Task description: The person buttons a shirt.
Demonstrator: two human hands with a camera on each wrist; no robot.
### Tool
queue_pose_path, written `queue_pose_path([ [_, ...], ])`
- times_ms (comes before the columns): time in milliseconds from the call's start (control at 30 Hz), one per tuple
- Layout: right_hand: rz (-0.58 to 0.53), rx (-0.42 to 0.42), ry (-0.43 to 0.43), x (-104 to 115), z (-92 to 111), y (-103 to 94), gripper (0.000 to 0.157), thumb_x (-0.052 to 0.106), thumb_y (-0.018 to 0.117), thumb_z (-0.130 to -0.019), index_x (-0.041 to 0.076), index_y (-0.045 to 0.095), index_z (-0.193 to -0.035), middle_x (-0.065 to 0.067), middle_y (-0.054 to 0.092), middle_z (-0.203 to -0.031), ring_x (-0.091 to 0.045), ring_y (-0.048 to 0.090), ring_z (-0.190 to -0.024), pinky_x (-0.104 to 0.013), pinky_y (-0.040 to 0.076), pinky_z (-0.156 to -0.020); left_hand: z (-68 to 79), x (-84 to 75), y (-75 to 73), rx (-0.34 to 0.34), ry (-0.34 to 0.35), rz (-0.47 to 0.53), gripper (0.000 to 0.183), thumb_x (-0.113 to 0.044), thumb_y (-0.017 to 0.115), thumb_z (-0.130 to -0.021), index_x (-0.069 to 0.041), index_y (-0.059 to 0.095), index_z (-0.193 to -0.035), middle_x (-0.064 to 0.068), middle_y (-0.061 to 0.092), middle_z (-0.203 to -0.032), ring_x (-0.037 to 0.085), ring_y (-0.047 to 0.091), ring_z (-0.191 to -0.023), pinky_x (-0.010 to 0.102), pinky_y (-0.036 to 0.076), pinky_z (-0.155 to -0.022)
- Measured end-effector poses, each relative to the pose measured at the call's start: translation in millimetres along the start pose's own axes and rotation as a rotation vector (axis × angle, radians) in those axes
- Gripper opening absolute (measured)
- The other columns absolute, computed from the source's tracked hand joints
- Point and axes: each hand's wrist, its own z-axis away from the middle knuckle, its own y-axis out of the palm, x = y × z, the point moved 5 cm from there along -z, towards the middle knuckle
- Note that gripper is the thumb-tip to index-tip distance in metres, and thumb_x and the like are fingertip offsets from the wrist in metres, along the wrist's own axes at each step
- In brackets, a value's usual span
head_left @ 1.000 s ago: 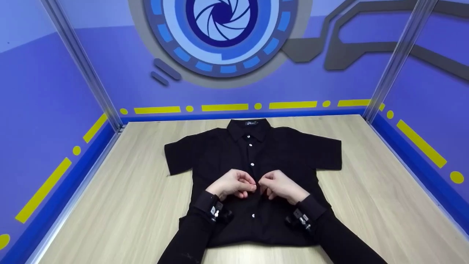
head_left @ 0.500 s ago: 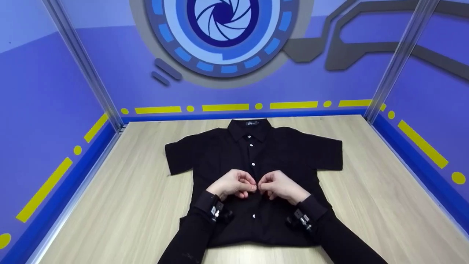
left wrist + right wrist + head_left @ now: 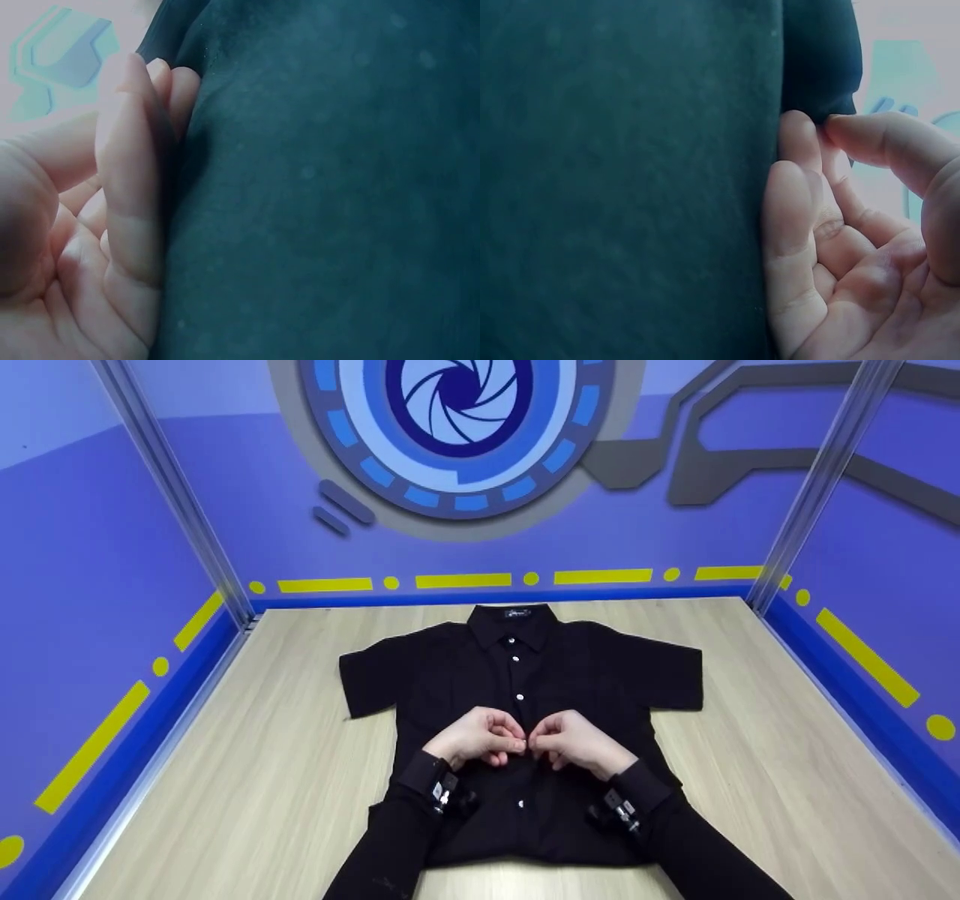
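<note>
A black short-sleeved button-up shirt [image 3: 450,675] lies face up, collar away from me. White buttons run down its front, among them an upper button [image 3: 520,697] and a lower button [image 3: 521,804]. Between those two, my left hand [image 3: 480,735] pinches the front opening from the left. Close against it, my right hand [image 3: 577,741] pinches the opposite side. In the right wrist view, thumb and finger hold a dark fold of cloth [image 3: 821,60]. The left wrist view has the fingers [image 3: 131,165] against the cloth. Whatever button lies between the fingertips is hidden.
The shirt lies on a light wooden table [image 3: 300,780]. Blue-purple printed panels [image 3: 225,495] close off the back and both sides, with metal posts [image 3: 176,502] at the corners. Small cameras are strapped to both wrists.
The right fingertips have drawn slightly closer to the left ones since a second ago, then stayed there. The shirt keeps its place, and the whole view has shifted very slightly.
</note>
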Motion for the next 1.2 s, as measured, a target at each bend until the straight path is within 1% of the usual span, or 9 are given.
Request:
queue_pose_path([
  [267,0.003,0.007,0.006,-1,0,-0.8,0.015,0.010,0.068,-0.082,-0.003,0.067,-0.091,-0.007,0.067,-0.073,-0.012,0.052,-0.055,-0.023,0.048,-0.048,0.2,-2.3,1.2,0.003,0.006,-0.001,0.020,-0.011,0.078,-0.081,-0.004,0.067,-0.097,0.003,0.071,-0.078,0.008,0.059,-0.050,0.019,0.048,-0.044],
  [467,-0.008,0.006,0.014,-2,0,-1.7,0.012,0.010,0.067,-0.083,-0.001,0.066,-0.089,-0.006,0.067,-0.072,-0.011,0.052,-0.055,-0.023,0.048,-0.049,0.0,-3.1,1.6,-0.015,0.006,-0.013,0.018,-0.015,0.080,-0.079,-0.007,0.069,-0.091,0.003,0.072,-0.075,0.007,0.058,-0.048,0.019,0.047,-0.043],
  [667,-0.025,0.006,0.014,-2,0,-2.4,0.013,0.008,0.066,-0.084,-0.003,0.065,-0.090,-0.007,0.066,-0.072,-0.011,0.052,-0.053,-0.023,0.047,-0.049,0.4,-2.9,0.4,-0.044,-0.012,-0.018,0.019,-0.019,0.081,-0.078,-0.006,0.072,-0.087,0.006,0.072,-0.072,0.007,0.059,-0.048,0.019,0.049,-0.043],
  [800,-0.024,0.009,0.008,1,1,-1.5,0.013,0.006,0.062,-0.086,-0.006,0.064,-0.092,-0.010,0.067,-0.074,-0.012,0.052,-0.054,-0.024,0.047,-0.049,1.7,-1.3,-0.6,-0.051,-0.037,-0.012,0.021,-0.021,0.081,-0.078,-0.005,0.073,-0.086,0.007,0.071,-0.070,0.007,0.060,-0.048,0.019,0.050,-0.043],
  [967,-0.021,0.009,-0.001,19,12,1.0,0.014,0.002,0.061,-0.085,-0.010,0.063,-0.092,-0.016,0.068,-0.076,-0.014,0.052,-0.055,-0.025,0.047,-0.050,2.8,0.4,-0.3,-0.020,-0.050,-0.015,0.022,-0.023,0.079,-0.080,-0.003,0.073,-0.088,0.009,0.072,-0.071,0.009,0.063,-0.050,0.019,0.051,-0.044],
  [1067,-0.011,0.006,-0.022,28,18,2.4,0.013,0.002,0.062,-0.084,-0.010,0.063,-0.090,-0.016,0.068,-0.076,-0.013,0.052,-0.055,-0.025,0.047,-0.050,2.6,1.3,0.4,0.013,-0.050,-0.014,0.022,-0.023,0.078,-0.082,-0.003,0.073,-0.090,0.011,0.073,-0.075,0.011,0.066,-0.053,0.019,0.052,-0.047],
  [1133,-0.004,0.002,-0.024,30,19,2.7,0.015,0.003,0.062,-0.084,-0.010,0.063,-0.091,-0.016,0.068,-0.076,-0.013,0.052,-0.055,-0.024,0.047,-0.050,2.8,1.6,0.6,0.031,-0.051,-0.008,0.023,-0.024,0.077,-0.083,-0.003,0.073,-0.092,0.013,0.074,-0.078,0.013,0.068,-0.056,0.020,0.053,-0.049],
  [1200,-0.002,0.000,-0.021,26,17,2.7,0.016,0.003,0.063,-0.084,-0.010,0.064,-0.091,-0.017,0.068,-0.076,-0.013,0.052,-0.055,-0.025,0.047,-0.049,3.4,1.3,0.8,0.043,-0.054,0.000,0.025,-0.025,0.077,-0.083,-0.003,0.073,-0.093,0.015,0.074,-0.080,0.015,0.069,-0.058,0.020,0.054,-0.050],
])
